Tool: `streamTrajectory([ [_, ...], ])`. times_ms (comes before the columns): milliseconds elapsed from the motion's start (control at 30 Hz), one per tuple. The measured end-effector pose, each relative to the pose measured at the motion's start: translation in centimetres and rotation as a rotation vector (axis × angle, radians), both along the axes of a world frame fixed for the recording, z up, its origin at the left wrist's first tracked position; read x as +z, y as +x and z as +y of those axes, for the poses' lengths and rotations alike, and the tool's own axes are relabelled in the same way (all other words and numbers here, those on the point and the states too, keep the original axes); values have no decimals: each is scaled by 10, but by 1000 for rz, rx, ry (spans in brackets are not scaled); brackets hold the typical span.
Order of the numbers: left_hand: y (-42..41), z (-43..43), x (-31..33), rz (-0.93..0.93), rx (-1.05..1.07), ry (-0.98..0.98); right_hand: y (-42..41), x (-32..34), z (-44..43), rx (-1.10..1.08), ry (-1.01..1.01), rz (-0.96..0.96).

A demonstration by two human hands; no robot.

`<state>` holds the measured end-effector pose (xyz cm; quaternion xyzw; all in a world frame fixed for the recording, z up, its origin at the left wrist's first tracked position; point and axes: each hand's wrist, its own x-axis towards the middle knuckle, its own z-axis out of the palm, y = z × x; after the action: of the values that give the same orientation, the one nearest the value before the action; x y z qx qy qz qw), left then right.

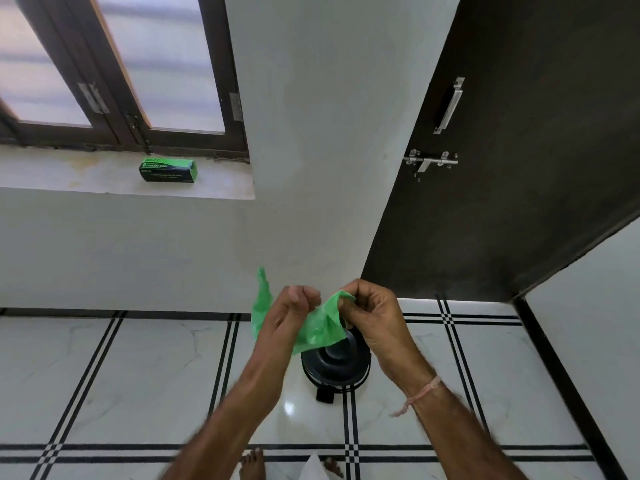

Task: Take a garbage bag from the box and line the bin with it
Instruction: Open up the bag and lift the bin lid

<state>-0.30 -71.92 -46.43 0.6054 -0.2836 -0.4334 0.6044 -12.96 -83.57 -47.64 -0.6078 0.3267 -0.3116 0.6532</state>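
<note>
A thin green garbage bag (320,325) is stretched between both hands at chest height. My left hand (289,315) pinches one side of it, with a strip of the bag sticking up behind the hand. My right hand (370,315) pinches the other edge between thumb and fingers. Directly below the hands a black pedal bin (334,363) stands on the floor with its lid down and its pedal toward me. The green and black garbage bag box (168,170) lies on the window sill at the upper left, far from both hands.
A dark door (502,168) with a metal handle and latch stands open on the right. White wall rises behind the bin. The floor is glossy white tile with black stripes. My bare feet (254,465) show at the bottom edge.
</note>
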Motion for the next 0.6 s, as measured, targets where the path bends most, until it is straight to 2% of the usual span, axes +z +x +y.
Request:
streamTrajectory([
  [67, -2, 2, 3, -175, -63, 4, 3, 1, 2, -36, -102, 78],
  [133, -3, -2, 1, -363, -27, 51, 5, 3, 3, -75, -211, 165],
  [200, 0, -5, -2, -397, 50, 34, 4, 5, 2, -104, -300, 254],
  [367, 10, -1, 1, -121, 74, 51, -4, 11, -5, -41, -280, 317],
  [467, 7, -5, 1, 3, -14, 119, -6, 14, -4, -59, -295, 338],
  [600, 1, -12, -3, 80, -29, 93, -6, 14, -1, -90, -338, 359],
])
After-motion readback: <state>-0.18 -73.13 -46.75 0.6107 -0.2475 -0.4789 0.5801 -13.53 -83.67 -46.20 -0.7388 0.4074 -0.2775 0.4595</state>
